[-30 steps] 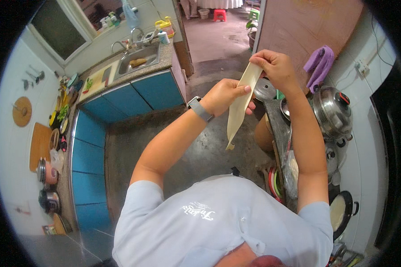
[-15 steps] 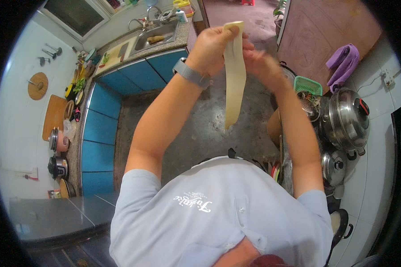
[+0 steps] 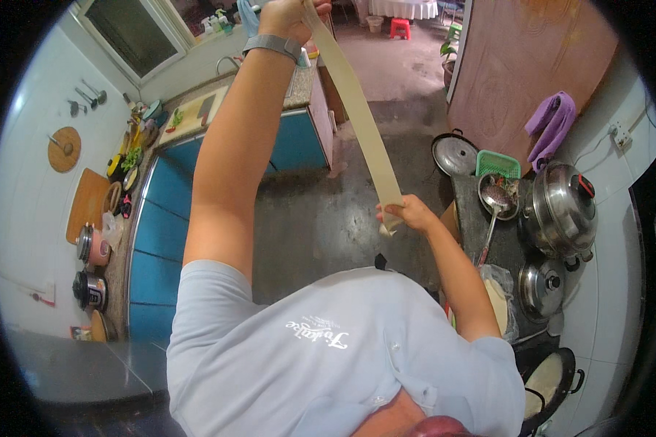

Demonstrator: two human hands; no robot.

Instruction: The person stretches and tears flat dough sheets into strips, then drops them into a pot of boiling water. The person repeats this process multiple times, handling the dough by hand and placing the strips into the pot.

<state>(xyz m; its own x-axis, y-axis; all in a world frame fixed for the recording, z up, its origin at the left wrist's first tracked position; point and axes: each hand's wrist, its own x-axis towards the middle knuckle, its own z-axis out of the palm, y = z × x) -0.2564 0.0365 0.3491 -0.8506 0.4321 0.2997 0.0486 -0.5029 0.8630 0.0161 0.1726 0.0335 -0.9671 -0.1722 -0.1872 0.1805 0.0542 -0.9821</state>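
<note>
A long, flat, pale strip of dough (image 3: 358,120) stretches slantwise between my two hands, above the floor. High up near the top edge, my left hand (image 3: 288,18) is closed on the strip's upper end; a grey watch sits on that wrist. Lower down and nearer my body, my right hand (image 3: 411,213) pinches the strip close to its other end. A short crumpled tail of dough hangs below those fingers.
To the right, a dark counter carries a skimmer (image 3: 496,197), a green basket (image 3: 498,164), a large steel steamer (image 3: 560,207), a lidded pot (image 3: 541,290) and a wok (image 3: 547,382) of whitish contents. Blue cabinets (image 3: 157,229) line the left. A doorway opens ahead.
My left hand has risen up and left, and my right hand has come down toward my body. The strip, hanging from my left hand before, is now drawn out longer between both hands.
</note>
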